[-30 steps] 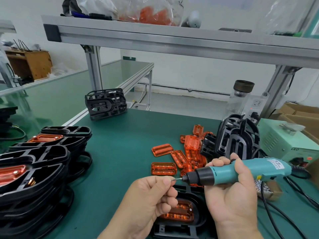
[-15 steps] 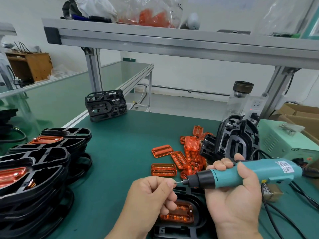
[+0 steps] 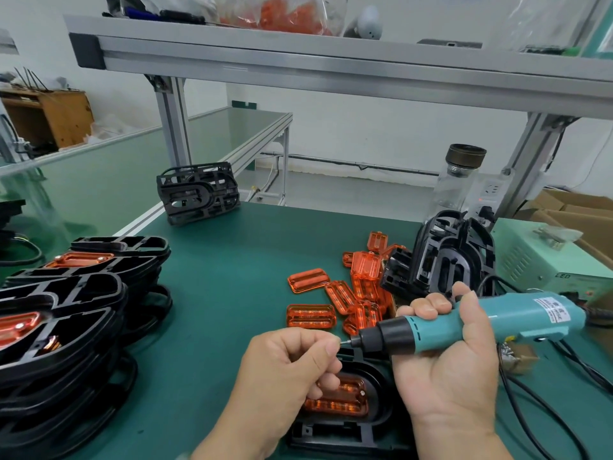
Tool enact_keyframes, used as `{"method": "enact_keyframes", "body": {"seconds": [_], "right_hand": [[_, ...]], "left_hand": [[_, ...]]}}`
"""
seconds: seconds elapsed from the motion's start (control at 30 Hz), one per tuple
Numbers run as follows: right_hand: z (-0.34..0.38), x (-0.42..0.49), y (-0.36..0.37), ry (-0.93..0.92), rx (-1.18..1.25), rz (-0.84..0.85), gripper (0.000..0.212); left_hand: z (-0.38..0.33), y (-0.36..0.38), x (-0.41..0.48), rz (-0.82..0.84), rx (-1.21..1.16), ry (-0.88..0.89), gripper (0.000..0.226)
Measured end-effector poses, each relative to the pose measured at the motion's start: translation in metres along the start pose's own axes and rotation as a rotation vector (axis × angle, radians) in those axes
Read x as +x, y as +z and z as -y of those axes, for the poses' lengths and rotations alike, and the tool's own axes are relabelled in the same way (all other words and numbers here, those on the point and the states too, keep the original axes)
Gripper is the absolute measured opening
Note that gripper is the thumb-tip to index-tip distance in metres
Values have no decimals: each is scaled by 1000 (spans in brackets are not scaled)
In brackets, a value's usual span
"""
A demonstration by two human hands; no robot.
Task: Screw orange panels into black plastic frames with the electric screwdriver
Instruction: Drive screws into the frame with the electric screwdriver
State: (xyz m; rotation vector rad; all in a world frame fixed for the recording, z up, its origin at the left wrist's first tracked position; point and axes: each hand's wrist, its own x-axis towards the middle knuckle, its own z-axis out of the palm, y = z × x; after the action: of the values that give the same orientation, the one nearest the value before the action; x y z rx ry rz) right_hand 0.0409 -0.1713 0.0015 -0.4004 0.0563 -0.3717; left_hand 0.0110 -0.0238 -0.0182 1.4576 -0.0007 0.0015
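- Gripping the rigid barrel of the electric screwdriver, your right hand wraps it.
- Your left hand pinches at the bit, likely holding a tiny, slippery screw.
- The orange panel sits in its black frame below.

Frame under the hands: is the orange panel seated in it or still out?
In. The orange panel lies in the recess of the black frame, one screw head visible at its right end.
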Motion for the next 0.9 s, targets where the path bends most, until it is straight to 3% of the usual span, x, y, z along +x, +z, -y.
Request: {"method": "enact_keyframes", "body": {"seconds": [0.3, 0.63, 0.77, 0.9], "right_hand": [[3, 3, -1, -19, 8, -4, 16], [3, 2, -4, -8, -49, 3, 14], [5, 5, -4, -13, -112, -8, 15], [4, 7, -5, 0, -150, -7, 20]], "left_hand": [[-6, -5, 0, 3, -25, -22, 17], [-5, -16, 1, 25, 180, 46, 21], [0, -36, 7, -94, 452, 49, 17], [6, -45, 8, -4, 693, -22, 15]]}}
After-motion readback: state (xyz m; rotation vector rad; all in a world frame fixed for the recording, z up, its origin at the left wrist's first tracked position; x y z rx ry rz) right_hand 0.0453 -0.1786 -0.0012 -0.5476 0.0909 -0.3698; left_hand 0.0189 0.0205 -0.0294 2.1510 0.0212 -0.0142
